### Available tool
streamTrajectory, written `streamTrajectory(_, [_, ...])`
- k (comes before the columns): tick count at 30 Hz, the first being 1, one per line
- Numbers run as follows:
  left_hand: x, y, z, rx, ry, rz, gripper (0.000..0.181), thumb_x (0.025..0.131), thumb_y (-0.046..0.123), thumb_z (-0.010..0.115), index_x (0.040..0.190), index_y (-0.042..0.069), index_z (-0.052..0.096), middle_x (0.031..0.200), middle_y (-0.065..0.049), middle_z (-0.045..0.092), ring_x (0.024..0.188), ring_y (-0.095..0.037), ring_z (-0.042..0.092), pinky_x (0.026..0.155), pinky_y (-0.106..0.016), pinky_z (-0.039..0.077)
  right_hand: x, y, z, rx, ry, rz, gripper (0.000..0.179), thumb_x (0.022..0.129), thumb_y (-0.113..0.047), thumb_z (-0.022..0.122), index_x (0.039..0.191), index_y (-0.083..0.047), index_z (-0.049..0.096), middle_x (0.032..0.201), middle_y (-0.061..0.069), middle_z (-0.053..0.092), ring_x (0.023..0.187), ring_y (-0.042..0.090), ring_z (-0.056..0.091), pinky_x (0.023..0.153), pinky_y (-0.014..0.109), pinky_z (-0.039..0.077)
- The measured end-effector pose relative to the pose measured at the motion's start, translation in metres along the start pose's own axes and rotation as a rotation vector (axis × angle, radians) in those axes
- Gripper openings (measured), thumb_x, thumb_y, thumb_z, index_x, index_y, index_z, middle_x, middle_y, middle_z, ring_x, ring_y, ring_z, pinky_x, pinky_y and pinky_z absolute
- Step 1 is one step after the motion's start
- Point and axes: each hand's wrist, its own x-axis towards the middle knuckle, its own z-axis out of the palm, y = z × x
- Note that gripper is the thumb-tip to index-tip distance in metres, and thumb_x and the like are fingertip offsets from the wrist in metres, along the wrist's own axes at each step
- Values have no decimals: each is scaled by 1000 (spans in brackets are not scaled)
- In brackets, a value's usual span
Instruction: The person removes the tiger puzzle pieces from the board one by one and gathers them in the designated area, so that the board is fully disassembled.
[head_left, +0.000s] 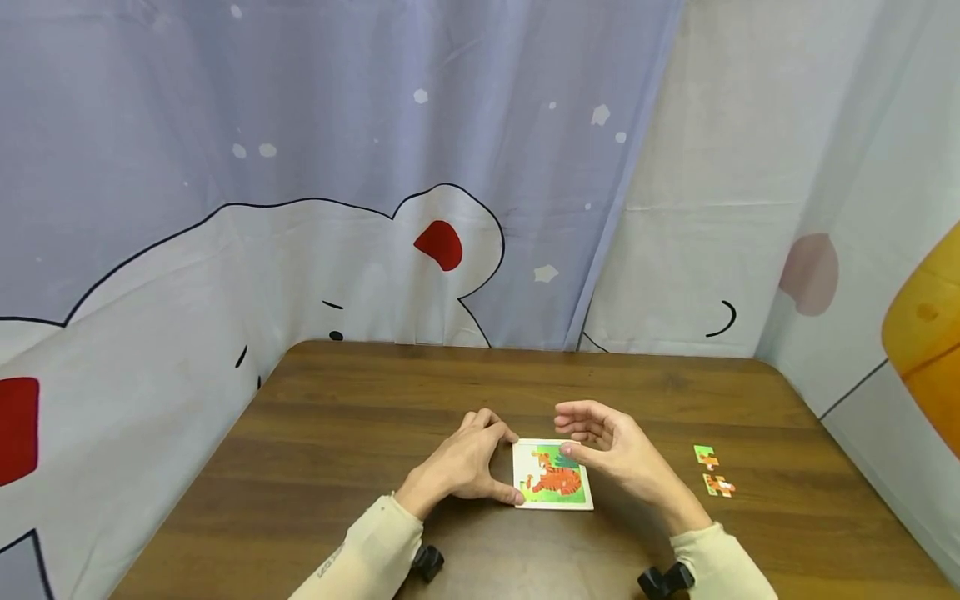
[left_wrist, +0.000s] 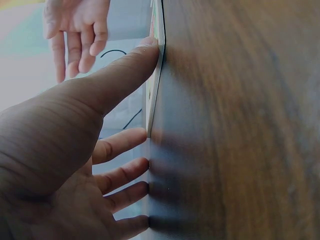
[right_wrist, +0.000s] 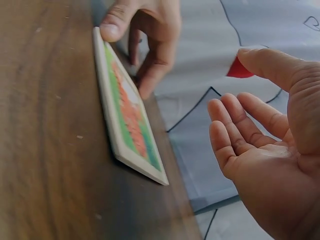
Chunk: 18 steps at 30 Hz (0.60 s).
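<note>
Puzzle (head_left: 553,482) partly behind right hand (head_left: 624,450)

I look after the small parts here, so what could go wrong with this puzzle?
The two loose pieces lie off to the right, so the right sleeve might brush them if the right hand reaches over.

The left hand holds the puzzle only at its left side; a push elsewhere could swivel it.

Both pieces mix orange and green, so one might be tried in the wrong spot.

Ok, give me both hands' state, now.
Left hand: holding the puzzle board between thumb and index finger.
Right hand: open, holding nothing.
</note>
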Motion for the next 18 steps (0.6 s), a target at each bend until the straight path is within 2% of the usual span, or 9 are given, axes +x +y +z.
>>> streamTrajectory(5, [0,0,-2,-3,-5,-3,87,75,58,103,142,12,70,142,-7,59,126,-24,53,105,-41,55,1,4,9,12,-29,13,50,100,-5,83,146,0,64,143,30,67,128,50,66,108,39,58])
streamTrajectory(11, [0,1,-3,-1,-4,0,87,75,58,102,142,12,70,142,-7,59,126,-24,53,105,-41,55,1,10,18,11,-67,16,48,101,-4,81,145,4,64,137,34,68,124,49,68,106,37,59])
streamTrajectory(14, [0,0,-2,2,-6,-3,87,75,59,102,141,13,70,142,-6,58,125,-24,53,105,-41,55,0,14,21,0,-87,23,49,102,-6,81,144,9,62,133,33,68,119,44,70,102,31,59])
streamTrajectory(18, [0,0,-1,2,-7,-8,87,75,59,102,141,13,70,142,-6,58,125,-24,53,105,-41,55,-2,17,25,4,-110,42,50,101,-7,82,143,12,62,128,32,68,108,27,72,94,26,61])
